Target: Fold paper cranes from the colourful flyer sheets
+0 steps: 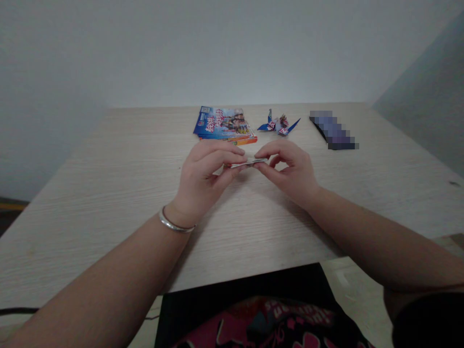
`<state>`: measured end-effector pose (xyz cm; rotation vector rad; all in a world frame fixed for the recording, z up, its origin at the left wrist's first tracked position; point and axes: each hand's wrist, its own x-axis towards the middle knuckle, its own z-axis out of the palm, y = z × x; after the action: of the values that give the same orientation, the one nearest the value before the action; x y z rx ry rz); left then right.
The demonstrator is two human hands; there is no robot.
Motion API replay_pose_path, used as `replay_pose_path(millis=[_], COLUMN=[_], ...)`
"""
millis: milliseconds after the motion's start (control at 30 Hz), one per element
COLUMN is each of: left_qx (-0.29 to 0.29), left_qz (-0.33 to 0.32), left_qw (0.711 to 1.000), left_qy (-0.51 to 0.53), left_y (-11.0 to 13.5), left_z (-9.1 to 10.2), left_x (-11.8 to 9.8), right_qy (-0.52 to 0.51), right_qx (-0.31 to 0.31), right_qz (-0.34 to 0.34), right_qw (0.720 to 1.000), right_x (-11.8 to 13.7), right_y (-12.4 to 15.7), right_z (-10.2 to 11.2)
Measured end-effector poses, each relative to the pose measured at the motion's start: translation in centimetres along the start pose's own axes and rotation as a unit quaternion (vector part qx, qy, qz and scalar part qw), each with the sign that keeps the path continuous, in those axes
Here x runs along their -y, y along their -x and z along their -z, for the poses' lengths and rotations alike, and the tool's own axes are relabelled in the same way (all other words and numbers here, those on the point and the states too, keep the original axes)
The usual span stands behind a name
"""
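Observation:
Between my two hands is a small folded piece of paper [249,163], seen nearly edge-on above the table. My left hand [206,166] pinches its left end between thumb and fingers; a silver bangle [177,226] circles that wrist. At the other end, the thumb and fingertips of my right hand [286,166] are closed on the same paper. Just beyond the hands lies a stack of printed leaflets [224,123], blue on top with orange edges below. To the right of the stack stands a folded paper crane [278,124] in blue, white and red print.
A dark, blurred-out flat object [333,130] lies at the table's back right. The pale wood-grain table [126,183] meets a white wall behind. Near the front edge is a black sheet or panel [246,285], and a dark cable [18,311] runs at lower left.

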<state>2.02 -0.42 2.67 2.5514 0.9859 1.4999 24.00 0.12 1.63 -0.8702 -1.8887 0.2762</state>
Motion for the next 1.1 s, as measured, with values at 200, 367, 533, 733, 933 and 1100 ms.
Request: replay_pose_path(millis=[200,367,533,733,933,1100], left_qx=[0.032,0.099,0.119,0.116,0.132,0.126], left_qz=[-0.026,-0.027,-0.037,-0.034,-0.051,-0.056], left_qw=[0.995,0.983,0.979,0.984,0.985,0.988], left_qy=[-0.086,-0.150,-0.163,-0.132,-0.097,-0.076], left_y=[-0.3,-0.4,0.0,0.2,0.2,0.4], left_z=[0.1,0.1,-0.3,-0.5,-0.5,-0.7], left_x=[0.1,0.1,0.6,1.3,1.4,1.5], right_qy=[0.071,0.075,0.057,0.055,0.033,0.001], right_qx=[-0.044,-0.011,0.012,0.023,0.009,0.006], right_qz=[0.074,0.079,0.092,0.070,0.080,0.083], right_qw=[0.994,0.994,0.994,0.996,0.996,0.997], right_x=[0.3,0.4,0.5,0.2,0.2,-0.1], right_y=[-0.2,-0.3,-0.3,-0.1,-0.2,-0.2], right_z=[0.6,0.5,0.2,0.3,0.1,0.0])
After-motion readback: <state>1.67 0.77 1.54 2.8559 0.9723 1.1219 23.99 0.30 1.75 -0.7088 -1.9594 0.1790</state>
